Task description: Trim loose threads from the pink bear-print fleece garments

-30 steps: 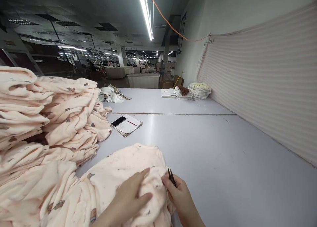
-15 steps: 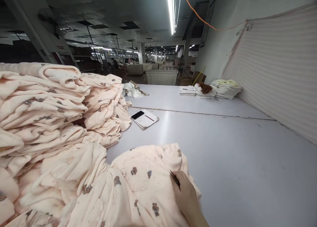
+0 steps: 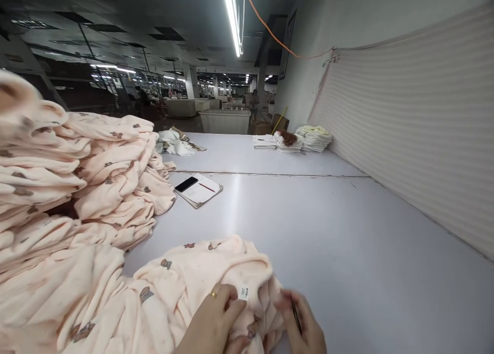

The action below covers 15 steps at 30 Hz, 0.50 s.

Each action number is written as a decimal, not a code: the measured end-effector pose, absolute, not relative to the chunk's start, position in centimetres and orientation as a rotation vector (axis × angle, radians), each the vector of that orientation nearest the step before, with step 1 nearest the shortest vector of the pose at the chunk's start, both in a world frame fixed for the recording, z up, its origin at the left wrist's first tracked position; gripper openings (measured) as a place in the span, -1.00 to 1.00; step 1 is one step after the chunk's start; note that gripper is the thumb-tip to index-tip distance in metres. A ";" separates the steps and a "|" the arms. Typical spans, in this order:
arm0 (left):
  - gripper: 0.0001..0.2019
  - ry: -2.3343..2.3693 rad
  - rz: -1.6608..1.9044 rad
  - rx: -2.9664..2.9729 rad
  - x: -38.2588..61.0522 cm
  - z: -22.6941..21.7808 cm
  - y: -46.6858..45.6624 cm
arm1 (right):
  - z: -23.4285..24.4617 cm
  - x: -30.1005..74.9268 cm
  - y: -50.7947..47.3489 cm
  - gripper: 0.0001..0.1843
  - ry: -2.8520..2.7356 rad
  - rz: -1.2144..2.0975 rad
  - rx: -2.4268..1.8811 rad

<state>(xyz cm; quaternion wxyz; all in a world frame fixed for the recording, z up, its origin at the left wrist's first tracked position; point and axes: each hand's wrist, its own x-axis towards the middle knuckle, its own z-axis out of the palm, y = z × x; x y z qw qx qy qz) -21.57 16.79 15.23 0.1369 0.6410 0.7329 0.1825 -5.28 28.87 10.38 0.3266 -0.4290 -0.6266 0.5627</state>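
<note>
A pale pink fleece garment (image 3: pixel 200 271) with a small bear print lies bunched at the front of the table. My left hand (image 3: pixel 216 318) pinches its cloth beside a small white label (image 3: pixel 243 294) with dark print. At the garment's right edge is my right hand (image 3: pixel 303 325), its fingers curled and slightly blurred. A slim black tool, which looks like thread snips (image 3: pixel 295 313), is held in that hand. I cannot tell whether the right fingertips also grip the cloth.
A tall pile of similar pink fleece (image 3: pixel 116 174) rises on the left. A black phone (image 3: pixel 186 184) and a red pen (image 3: pixel 207 188) lie on a paper pad (image 3: pixel 200 197). White stacks (image 3: pixel 316 140) stand at the far right, near a striped cloth screen (image 3: pixel 417 117).
My left hand has come into view and grips the garment by its label. The garment's flat, pocketed face is now folded and bunched. The view has swung right.
</note>
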 end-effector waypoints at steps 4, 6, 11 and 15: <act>-0.78 2.216 0.537 2.343 -21.9 11.7 15.7 | 10.4 -7.8 33.2 -0.58 -1.497 1.643 -1.197; -0.80 2.253 0.570 2.570 -22.2 11.2 16.0 | 10.3 -9.1 34.2 -0.61 -1.481 1.741 -1.131; -0.84 2.233 0.700 2.153 -22.0 13.7 17.6 | 11.0 -9.7 32.2 -0.52 -1.470 1.921 -1.022; -0.64 2.092 0.673 1.459 -22.3 15.7 16.0 | 12.3 -9.1 30.7 -0.55 -1.614 1.895 -0.964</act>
